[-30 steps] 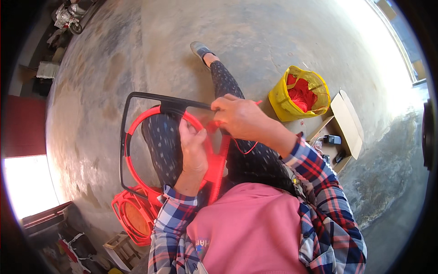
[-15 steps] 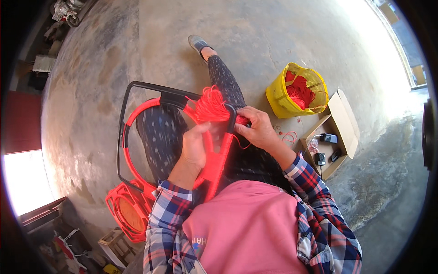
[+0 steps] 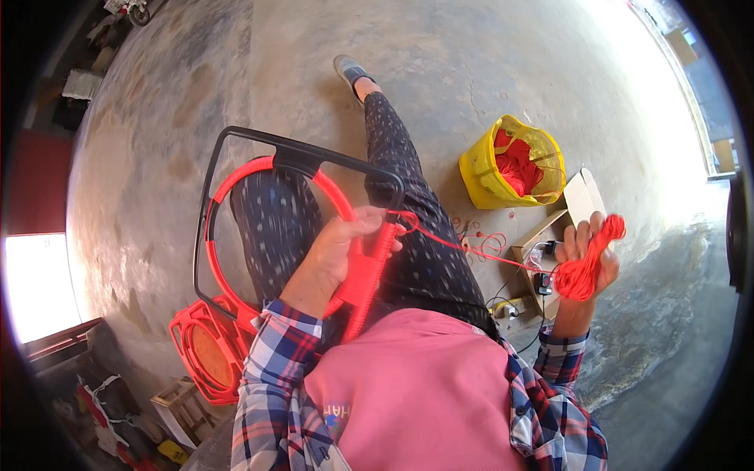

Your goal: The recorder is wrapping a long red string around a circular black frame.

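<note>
Red cord (image 3: 487, 255) strung out between both hands, black-and-red frame (image 3: 345, 166) across the lap.
Clutching a bundle of the cord (image 3: 580, 276) in the right hand (image 3: 607, 273), fingers curled round it, way out to the side and overlapping the open cardboard box (image 3: 583, 198) from this angle. Gripping the top of the frame's ridged red bar (image 3: 371, 275) with the left hand (image 3: 339, 247), right by the black corner; can't tell if also pinching the cord there. Pretty straight run from that corner over the right thigh to the bundle, plus a small loop by the left fingers. Also on the floor: yellow bag (image 3: 481, 179) with more red cord (image 3: 517, 166) inside, past the box, and loose red loops (image 3: 493, 242) near it. Down left, beside the frame, a red piece with a round orange-brown panel (image 3: 210, 353).
</note>
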A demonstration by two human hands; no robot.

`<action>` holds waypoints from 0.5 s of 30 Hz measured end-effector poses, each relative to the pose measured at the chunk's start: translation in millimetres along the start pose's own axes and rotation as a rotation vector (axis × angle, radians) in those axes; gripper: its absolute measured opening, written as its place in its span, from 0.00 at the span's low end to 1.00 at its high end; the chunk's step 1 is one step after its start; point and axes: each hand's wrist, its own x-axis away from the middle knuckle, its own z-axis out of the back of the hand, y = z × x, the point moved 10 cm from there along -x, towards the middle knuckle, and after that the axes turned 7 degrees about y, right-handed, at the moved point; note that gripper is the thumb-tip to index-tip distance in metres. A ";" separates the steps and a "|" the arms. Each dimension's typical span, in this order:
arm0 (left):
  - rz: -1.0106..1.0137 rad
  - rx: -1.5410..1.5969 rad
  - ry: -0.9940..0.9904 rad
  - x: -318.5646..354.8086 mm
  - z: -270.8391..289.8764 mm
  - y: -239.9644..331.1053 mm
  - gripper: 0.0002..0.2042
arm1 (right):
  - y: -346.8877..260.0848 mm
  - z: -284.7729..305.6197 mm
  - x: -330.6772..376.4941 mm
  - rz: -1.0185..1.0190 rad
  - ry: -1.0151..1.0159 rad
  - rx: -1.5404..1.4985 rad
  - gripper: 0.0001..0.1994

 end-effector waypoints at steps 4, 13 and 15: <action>-0.005 -0.001 -0.018 -2.7 0.8 -2.5 0.15 | 27.4 65.7 -6.2 0.003 0.425 0.430 0.13; -0.130 -0.074 -0.023 2.1 -9.8 6.3 0.16 | 183.5 -46.4 -13.9 -0.373 -0.052 0.671 0.09; -0.096 -0.213 0.061 -2.5 4.6 -0.5 0.17 | 161.0 -52.2 -10.2 -0.379 -0.017 0.563 0.09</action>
